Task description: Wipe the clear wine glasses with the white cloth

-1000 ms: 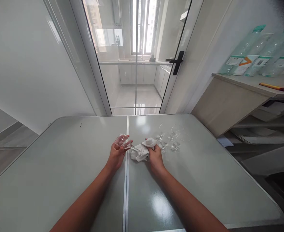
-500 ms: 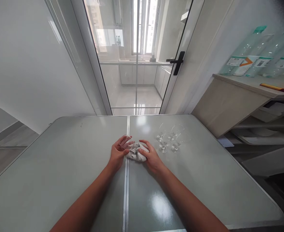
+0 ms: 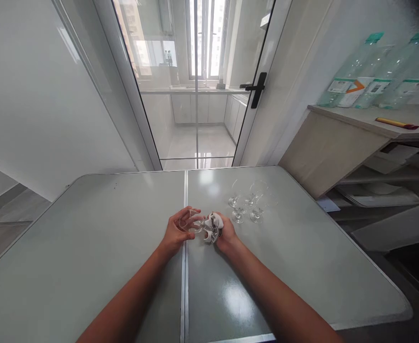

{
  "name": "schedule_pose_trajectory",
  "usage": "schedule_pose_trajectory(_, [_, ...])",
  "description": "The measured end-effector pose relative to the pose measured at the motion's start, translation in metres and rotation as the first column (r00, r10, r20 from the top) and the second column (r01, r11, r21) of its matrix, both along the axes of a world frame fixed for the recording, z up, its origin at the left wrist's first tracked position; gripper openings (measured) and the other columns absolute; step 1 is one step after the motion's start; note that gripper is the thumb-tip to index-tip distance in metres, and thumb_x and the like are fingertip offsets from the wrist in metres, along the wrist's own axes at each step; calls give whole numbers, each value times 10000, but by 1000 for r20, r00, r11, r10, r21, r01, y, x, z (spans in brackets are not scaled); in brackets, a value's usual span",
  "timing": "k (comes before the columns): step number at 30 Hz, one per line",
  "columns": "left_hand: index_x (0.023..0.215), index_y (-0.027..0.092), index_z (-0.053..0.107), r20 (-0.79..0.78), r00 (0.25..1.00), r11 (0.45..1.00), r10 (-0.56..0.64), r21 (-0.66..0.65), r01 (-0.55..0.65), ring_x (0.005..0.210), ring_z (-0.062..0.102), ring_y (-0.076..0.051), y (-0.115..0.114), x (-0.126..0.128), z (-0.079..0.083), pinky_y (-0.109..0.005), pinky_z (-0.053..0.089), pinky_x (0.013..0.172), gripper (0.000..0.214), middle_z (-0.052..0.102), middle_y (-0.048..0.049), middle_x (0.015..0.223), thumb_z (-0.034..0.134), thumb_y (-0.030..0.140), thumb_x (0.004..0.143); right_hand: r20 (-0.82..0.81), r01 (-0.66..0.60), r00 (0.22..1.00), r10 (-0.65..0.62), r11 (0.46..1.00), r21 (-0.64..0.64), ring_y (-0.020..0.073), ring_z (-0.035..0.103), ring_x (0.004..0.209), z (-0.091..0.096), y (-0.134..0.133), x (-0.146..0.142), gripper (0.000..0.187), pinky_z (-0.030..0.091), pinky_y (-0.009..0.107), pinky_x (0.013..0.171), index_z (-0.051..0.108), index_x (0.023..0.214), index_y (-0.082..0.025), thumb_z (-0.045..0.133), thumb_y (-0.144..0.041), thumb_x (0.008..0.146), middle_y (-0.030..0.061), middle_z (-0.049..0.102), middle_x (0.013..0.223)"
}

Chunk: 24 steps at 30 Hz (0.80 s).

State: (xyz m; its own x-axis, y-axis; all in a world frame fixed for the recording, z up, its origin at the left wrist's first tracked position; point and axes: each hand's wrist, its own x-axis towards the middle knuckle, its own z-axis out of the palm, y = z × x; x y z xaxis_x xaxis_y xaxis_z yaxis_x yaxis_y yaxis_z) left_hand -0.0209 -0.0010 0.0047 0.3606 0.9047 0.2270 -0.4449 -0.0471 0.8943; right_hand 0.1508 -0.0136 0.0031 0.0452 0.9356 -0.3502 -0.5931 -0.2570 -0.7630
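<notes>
My left hand (image 3: 179,230) is curled around the bowl of a clear stemmed glass (image 3: 192,223), which lies tilted on its side toward the right. My right hand (image 3: 225,232) grips a crumpled white and grey cloth (image 3: 213,227), bunched at the stem end of that glass. The cloth hides the glass's foot and some of my right fingers. Both hands are just above the table (image 3: 131,267), near its middle seam. Beyond my right hand, several clear stemmed glasses (image 3: 238,215) stand upright in a group.
Along the table's far edge is a glass door with a black handle (image 3: 256,89). At the right, a wooden shelf unit (image 3: 345,136) holds several green-capped bottles (image 3: 348,81) and a yellow stick-like packet (image 3: 397,124). White trays (image 3: 381,195) lie on a lower shelf.
My right hand has turned and closed with the cloth around the glass's stem end. The glass is now tilted with its stem to the right. The view has shifted slightly.
</notes>
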Motion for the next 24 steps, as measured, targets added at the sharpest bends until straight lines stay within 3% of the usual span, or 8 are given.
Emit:
schedule_pose_trajectory(7, [1238,253,660,52,981,982,188,-20,-187,1198,630,-326,3,-4,8,-326,563,877,707,564,-109,1393,933,448,616,-41,-63,997,70,985,164,230,644,744,20,-4,-2,356,514,335,685,693,821,-183,648,-536,804,59,715,758])
schedule_pose_trajectory(11, [1215,226,682,-1,980,979,198,52,-198,1142,649,-302,2,0,6,-307,564,831,679,596,-122,1347,938,418,616,162,-66,986,25,964,257,189,600,741,17,-8,-2,358,479,288,694,687,893,-189,620,-540,873,24,695,811])
schedule_pose_trajectory(14, [1190,210,702,-28,990,988,138,80,-136,1109,656,-299,1,2,2,-305,569,793,668,632,-132,1295,949,396,598,516,-56,847,-127,944,324,159,498,645,7,-7,2,329,400,259,634,641,737,-206,623,-501,881,-20,600,663])
schedule_pose_trajectory(16, [1183,197,708,-40,995,993,95,70,-92,1104,660,-304,1,2,-2,-309,568,792,683,645,-140,1275,960,385,577,649,-48,734,-200,938,344,147,431,601,1,-5,3,352,344,261,599,591,647,-211,609,-470,885,-32,543,598])
schedule_pose_trajectory(17, [1189,194,705,-38,996,996,77,57,-75,1104,664,-308,0,1,-3,-314,568,802,702,649,-143,1272,965,388,567,667,-45,717,-205,940,338,143,412,591,-1,-4,4,361,324,262,587,576,625,-209,601,-459,883,-33,528,586])
schedule_pose_trajectory(19, [1224,206,685,-17,999,999,50,17,-50,1098,677,-315,1,0,-4,-334,569,826,755,650,-144,1283,965,419,557,616,-40,773,-155,956,290,132,397,578,-2,-3,3,360,300,257,564,560,610,-200,602,-454,862,-38,507,578])
schedule_pose_trajectory(22, [1267,237,653,38,999,999,19,-50,-17,1096,686,-320,1,-3,-4,-370,573,865,791,628,-142,1335,937,502,577,404,-81,915,4,981,174,111,373,533,0,-5,2,366,287,248,523,516,598,-196,640,-468,810,-56,456,550])
schedule_pose_trajectory(24, [1275,236,646,68,998,997,11,-81,-6,1099,684,-311,1,-4,-4,-365,580,864,800,617,-145,1353,917,544,588,356,-122,932,64,982,144,108,371,510,3,-7,2,388,298,251,511,505,586,-194,646,-482,805,-59,440,534])
